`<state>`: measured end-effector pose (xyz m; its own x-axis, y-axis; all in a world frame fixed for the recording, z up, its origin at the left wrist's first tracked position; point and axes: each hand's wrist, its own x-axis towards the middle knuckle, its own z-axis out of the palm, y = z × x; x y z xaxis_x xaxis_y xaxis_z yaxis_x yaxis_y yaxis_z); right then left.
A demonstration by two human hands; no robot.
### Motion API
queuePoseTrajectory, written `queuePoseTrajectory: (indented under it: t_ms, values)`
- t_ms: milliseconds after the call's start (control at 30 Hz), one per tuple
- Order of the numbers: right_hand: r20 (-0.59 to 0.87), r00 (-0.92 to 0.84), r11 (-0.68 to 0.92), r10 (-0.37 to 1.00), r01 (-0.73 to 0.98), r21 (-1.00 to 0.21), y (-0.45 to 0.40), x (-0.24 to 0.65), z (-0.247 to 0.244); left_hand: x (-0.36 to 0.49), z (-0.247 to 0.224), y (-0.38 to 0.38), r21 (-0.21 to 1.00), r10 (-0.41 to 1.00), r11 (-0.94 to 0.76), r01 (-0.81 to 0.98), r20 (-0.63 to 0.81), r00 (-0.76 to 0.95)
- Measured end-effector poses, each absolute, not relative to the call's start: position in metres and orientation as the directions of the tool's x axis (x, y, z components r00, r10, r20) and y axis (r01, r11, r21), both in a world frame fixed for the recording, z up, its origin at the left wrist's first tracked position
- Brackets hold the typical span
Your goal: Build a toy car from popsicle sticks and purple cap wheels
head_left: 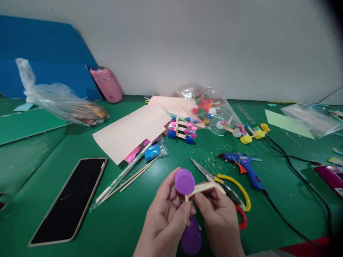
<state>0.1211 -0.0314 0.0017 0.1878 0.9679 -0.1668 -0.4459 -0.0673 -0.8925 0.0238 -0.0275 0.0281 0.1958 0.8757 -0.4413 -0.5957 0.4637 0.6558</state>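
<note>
Between my hands is a small wooden-stick frame [205, 186] with purple bottle caps [184, 182] fixed at two ends like wheels. My left hand [167, 214] is closed around the short stick between the caps, its thumb pressing there. With thumb and fingers, my right hand [221, 217] pinches the longer flat sticks on the right. One purple cap sits above the left fingers, the other below them. Just beyond the right hand lie scissors [205, 169] with yellow and red handles, partly covered by that hand.
A blue glue gun [248, 166] with a cord lies at right. Farther back are cap-wheeled stick models [182, 130], a clear bag of colourful caps [206, 107] and pale paper [131, 132]. To the left lie thin sticks [134, 178], a phone [71, 200] and a pink bottle [107, 85].
</note>
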Motion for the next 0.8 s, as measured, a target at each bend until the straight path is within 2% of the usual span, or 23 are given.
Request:
queuePoseTrajectory:
  t_ms: [200,600,800]
  values:
    - [-0.22,0.231,-0.09,0.948,-0.469,-0.879,-0.032,0.117,0.005,0.03,0.031,-0.026,0.645,0.903,0.388,-0.658,-0.408,0.133]
    - [-0.108,0.163,-0.056,0.981,-0.297,-0.953,-0.033,0.122,-0.006,0.034,0.028,-0.025,0.708,0.914,0.345,-0.616,-0.404,0.048]
    - [-0.177,0.226,-0.078,0.958,-0.388,-0.919,-0.035,0.114,0.0,0.036,0.027,-0.02,0.752,0.898,0.35,-0.559,-0.439,-0.028]
